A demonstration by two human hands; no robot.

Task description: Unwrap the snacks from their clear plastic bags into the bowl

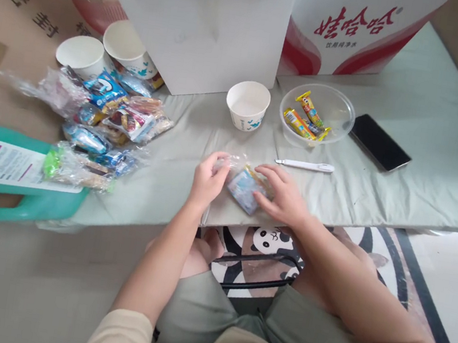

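Observation:
My left hand (pixel 209 177) is closed, its thumb and fingers pinching a crinkled clear plastic wrapper (pixel 237 162). To the right of it, my right hand (pixel 284 195) grips a small flat bluish packet (pixel 245 189) from its right side, fingers at the far edge and thumb at the near one. The packet lies low over the cloth close to the table's front edge; its print is blurred, and some yellow shows at its far side. Just beyond my right hand rests a white-handled scalpel (pixel 305 165) with its narrow blade pointing left.
A paper bowl (pixel 247 106) and a clear plastic tub (pixel 344 120) with several yellow snack packs (pixel 310 109) stand behind my hands. A phone (pixel 381 142) lies right. Wrapped snacks (pixel 106 111) pile up left, near two paper bowls (pixel 82 55). Cartons (pixel 207 35) line the back.

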